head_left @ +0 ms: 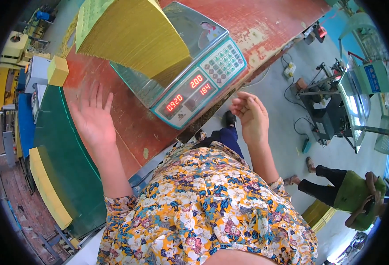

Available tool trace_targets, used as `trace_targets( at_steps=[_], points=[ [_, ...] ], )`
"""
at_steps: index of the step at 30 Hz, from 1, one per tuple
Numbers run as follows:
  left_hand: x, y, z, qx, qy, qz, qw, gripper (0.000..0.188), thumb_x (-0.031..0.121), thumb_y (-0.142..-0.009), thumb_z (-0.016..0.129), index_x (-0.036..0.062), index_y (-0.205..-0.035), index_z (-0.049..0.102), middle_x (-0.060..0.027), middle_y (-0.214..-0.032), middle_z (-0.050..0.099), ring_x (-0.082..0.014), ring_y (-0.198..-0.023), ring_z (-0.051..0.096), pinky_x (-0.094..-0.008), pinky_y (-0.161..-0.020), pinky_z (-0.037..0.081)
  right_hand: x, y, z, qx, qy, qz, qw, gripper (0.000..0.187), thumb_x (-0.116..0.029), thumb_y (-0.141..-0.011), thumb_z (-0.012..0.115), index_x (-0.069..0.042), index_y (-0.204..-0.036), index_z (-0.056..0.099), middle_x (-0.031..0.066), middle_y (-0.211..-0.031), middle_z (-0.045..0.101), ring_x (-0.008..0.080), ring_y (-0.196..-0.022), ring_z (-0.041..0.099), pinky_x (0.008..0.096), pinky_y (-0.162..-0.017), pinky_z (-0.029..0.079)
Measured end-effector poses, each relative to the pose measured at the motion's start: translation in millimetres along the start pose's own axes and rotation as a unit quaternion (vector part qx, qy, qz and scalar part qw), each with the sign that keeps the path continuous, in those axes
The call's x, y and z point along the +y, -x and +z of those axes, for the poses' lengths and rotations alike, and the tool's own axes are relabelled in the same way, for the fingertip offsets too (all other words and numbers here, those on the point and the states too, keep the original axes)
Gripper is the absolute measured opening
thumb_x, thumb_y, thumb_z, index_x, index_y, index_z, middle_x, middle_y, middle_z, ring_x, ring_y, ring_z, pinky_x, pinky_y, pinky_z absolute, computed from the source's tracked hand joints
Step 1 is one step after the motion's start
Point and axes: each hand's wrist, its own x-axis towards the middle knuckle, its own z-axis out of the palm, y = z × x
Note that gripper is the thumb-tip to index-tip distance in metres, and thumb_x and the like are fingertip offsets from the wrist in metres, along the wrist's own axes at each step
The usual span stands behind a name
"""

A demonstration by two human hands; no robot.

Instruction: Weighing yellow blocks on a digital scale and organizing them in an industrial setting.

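A thick stack of yellow sheets [132, 37] rests on the metal pan of a teal-edged digital scale [205, 84], whose red display is lit. The stack curves and overhangs the pan on the left; its outer left face looks green and patterned. My left hand [93, 117] is spread palm up, left of the scale and apart from the stack, with nothing in it. To the right of the scale's keypad, past the table edge, my right hand [251, 112] is raised with its fingers loosely curled and apart, holding nothing that I can see.
The scale stands on a worn red table [265, 26]. Left of it lie a dark green surface [71, 163], a yellow block [58, 71] and a long yellow stack [49, 187]. On the right are a machine [322, 106], floor cables and another person [353, 194].
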Motion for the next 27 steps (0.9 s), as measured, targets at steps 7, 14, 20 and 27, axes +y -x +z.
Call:
trace_targets(
  at_steps=[7,14,20,27],
  points=[
    [0,16,-4,0.039,0.012,-0.019,0.999,0.074,0.054,-0.1,0.036,-0.0059,-0.143,0.031,-0.026,-0.148,0.033,-0.0344,-0.14,0.032,-0.0528,-0.112,0.029,-4,-5,6,-0.021,-0.006,0.002,1.0,0.025,-0.014,-0.1,0.046,0.001,-0.111,0.062,0.01,-0.095,0.068,0.0192,-0.085,0.066,0.0313,-0.078,0.052],
    [-3,18,-5,0.05,0.008,-0.025,0.998,0.07,0.052,-0.101,0.036,-0.0066,-0.14,0.033,-0.0258,-0.146,0.035,-0.0348,-0.137,0.036,-0.0518,-0.11,0.032,-4,-15,11,-0.047,-0.015,0.015,0.999,0.024,-0.014,-0.1,0.046,0.002,-0.111,0.062,0.0101,-0.095,0.069,0.0184,-0.085,0.066,0.031,-0.078,0.052],
    [-4,18,9,0.052,-0.018,-0.002,0.999,0.066,0.048,-0.102,0.036,-0.0063,-0.139,0.035,-0.0244,-0.143,0.04,-0.0343,-0.136,0.038,-0.0499,-0.109,0.034,-15,-27,2,-0.057,-0.01,0.017,0.998,0.024,-0.013,-0.1,0.046,0.002,-0.111,0.061,0.0104,-0.096,0.068,0.019,-0.085,0.066,0.0315,-0.079,0.052],
    [-12,16,31,0.075,-0.051,0.099,0.991,0.046,0.035,-0.103,0.038,-0.0036,-0.123,0.054,-0.0201,-0.126,0.056,-0.0311,-0.117,0.055,-0.0438,-0.098,0.045,-36,-49,9,-0.067,-0.027,0.076,0.995,0.023,-0.011,-0.098,0.048,0.004,-0.112,0.059,0.0131,-0.095,0.068,0.021,-0.085,0.065,0.0331,-0.079,0.05]
  ],
)
